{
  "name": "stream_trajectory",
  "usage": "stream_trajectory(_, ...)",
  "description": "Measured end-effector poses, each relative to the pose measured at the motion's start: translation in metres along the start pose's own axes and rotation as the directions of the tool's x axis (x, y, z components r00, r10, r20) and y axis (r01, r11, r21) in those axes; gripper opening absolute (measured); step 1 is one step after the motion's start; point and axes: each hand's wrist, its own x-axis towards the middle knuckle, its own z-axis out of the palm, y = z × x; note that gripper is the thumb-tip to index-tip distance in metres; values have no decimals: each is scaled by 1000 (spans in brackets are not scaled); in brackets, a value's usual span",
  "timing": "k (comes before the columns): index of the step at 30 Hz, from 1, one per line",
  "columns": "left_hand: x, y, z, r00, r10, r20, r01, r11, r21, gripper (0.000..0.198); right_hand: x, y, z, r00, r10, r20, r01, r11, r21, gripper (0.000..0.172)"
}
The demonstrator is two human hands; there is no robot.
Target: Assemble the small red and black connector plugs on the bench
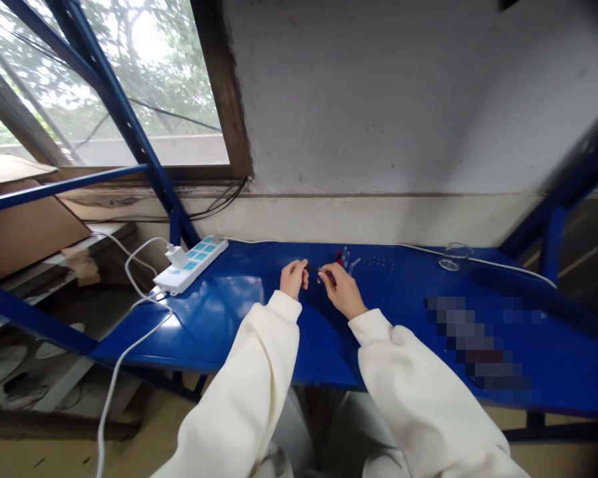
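Note:
My left hand [293, 277] and my right hand [343, 289] are raised just above the blue shelf [259, 318], both in white sleeves. Between them runs a thin dark rod-like piece [315, 268]; the fingers of each hand are pinched on one of its ends. Just beyond my right hand lie a small red part [339, 256] and some small clear plastic pieces [349, 260]. A row of tiny dark parts [381, 261] sits a little further right.
A white power strip [192, 264] with blue sockets and a plugged-in adapter lies at the shelf's left, its white cable hanging off the edge. A clear round dish [449, 263] and thin white wire are at the back right. Blue rack struts frame both sides.

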Motion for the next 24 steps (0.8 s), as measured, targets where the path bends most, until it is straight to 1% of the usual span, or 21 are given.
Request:
stream_trajectory(4,-2,2,-1,996,25,88,-26,1000,8,26,-1,-3,-1,991,131,-10,-131,991,18,27)
stream_trajectory(6,-3,2,-1,991,17,131,-22,999,32,26,-1,-4,-1,985,171,-4,-170,985,30,28)
stream_trajectory(9,-2,0,-2,987,4,158,-14,998,61,31,0,-3,0,979,202,10,-202,979,14,30)
stream_trajectory(11,-2,-1,-2,988,17,154,-26,998,58,31,0,-1,2,977,208,42,-208,978,5,31)
stream_trajectory(14,-1,-2,-1,990,46,136,-54,997,57,31,0,3,4,981,176,77,-179,984,24,31)
stream_trajectory(19,-2,0,1,995,54,81,-57,998,29,34,-1,3,6,991,137,11,-137,991,-6,28)
stream_trajectory(24,-2,-1,1,998,60,35,-62,998,34,36,-1,1,6,994,106,2,-106,992,-69,29)
